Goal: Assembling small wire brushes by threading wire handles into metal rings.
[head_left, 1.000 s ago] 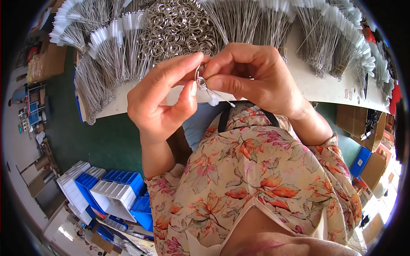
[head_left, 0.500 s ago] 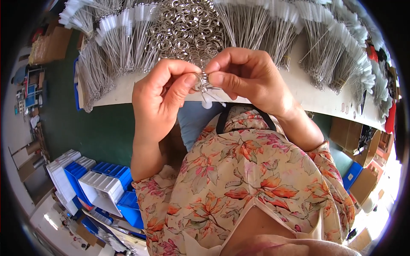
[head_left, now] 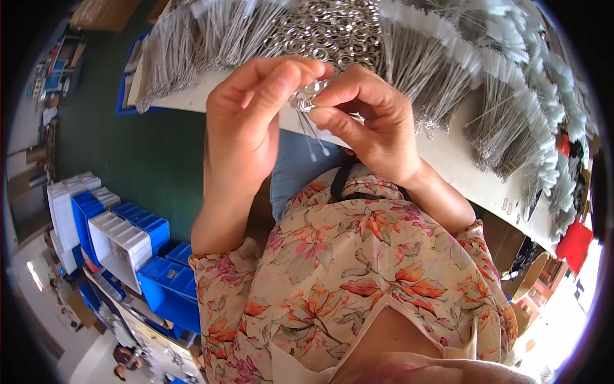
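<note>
My left hand and my right hand meet above the table's near edge, around a small cluster of shiny metal rings. My right thumb and forefinger pinch the cluster from the right. On the other side, my left fingers are bent closed against it, their tips partly hidden. Thin wires with pale tips hang down from the rings, over a blue cloth-like surface. Just beyond my hands lies a heap of loose metal rings.
Bundles of thin wire brushes with white bristles line the white table on both sides of the ring heap. Blue and white plastic bins stand at lower left on the green floor. A red object hangs at far right.
My view has turned, so the table and bins appear shifted. My left hand has rotated and its fingertips have risen over the rings; my right hand keeps its pinch. The wires now hang more steeply.
</note>
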Tool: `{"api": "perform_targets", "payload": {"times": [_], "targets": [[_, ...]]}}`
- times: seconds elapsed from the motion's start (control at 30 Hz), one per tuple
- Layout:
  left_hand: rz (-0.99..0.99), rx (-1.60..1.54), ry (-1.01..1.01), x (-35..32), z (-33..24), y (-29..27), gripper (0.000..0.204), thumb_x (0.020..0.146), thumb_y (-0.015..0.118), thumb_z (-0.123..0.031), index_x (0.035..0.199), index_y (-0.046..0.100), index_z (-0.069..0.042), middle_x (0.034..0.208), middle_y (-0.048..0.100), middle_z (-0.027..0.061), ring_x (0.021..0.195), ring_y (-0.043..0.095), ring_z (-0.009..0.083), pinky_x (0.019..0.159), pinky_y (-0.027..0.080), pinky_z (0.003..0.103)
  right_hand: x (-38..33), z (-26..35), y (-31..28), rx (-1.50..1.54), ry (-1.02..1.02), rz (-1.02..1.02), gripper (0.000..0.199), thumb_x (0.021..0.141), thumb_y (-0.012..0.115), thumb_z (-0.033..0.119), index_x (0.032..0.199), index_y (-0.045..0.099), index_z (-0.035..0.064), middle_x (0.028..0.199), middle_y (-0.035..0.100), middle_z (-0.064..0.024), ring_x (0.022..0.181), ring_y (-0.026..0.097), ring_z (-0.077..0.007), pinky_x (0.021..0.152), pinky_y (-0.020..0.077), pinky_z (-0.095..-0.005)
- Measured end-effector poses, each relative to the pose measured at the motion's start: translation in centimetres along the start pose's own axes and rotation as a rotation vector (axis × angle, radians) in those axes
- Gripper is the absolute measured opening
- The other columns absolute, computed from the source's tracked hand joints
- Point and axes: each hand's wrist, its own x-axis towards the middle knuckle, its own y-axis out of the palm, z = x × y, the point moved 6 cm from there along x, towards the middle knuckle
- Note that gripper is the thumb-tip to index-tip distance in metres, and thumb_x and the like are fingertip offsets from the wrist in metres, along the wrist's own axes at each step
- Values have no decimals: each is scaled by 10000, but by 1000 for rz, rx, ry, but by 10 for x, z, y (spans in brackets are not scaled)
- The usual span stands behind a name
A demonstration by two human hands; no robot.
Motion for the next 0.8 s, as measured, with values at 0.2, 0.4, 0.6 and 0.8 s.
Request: {"api": "perform_targets", "payload": {"times": [0.2,0.4,0.6,0.8], "targets": [[-163,133,36,-17,-22,-34,176,889,510,-94,921,597,56,961,626,160,791,599,201,769,477,317,13,-28,24,-177,28,8,125,770,686,39,876,625,15,865,593,-52,804,611,-137,734,516,-257],[-271,432,-51,-70,-51,-100,161,866,532,-82,875,617,55,894,641,128,701,584,139,615,494,256,-28,-87,4,-381,335,185,95,821,632,64,881,615,-9,799,621,-49,745,600,-99,676,470,-228],[-269,1022,-628,-151,119,-213,150,826,565,-133,812,632,1,730,643,91,656,639,174,603,479,286,-66,-123,-4,-374,560,201,94,836,616,73,868,606,-15,777,611,-32,698,574,-80,644,460,-219],[298,1722,-656,-190,295,-240,132,755,518,-144,756,629,-71,797,658,112,785,642,264,761,443,398,-68,-125,-5,-446,657,172,104,836,623,81,871,605,-15,766,608,-23,684,561,-73,639,460,-216]]}}
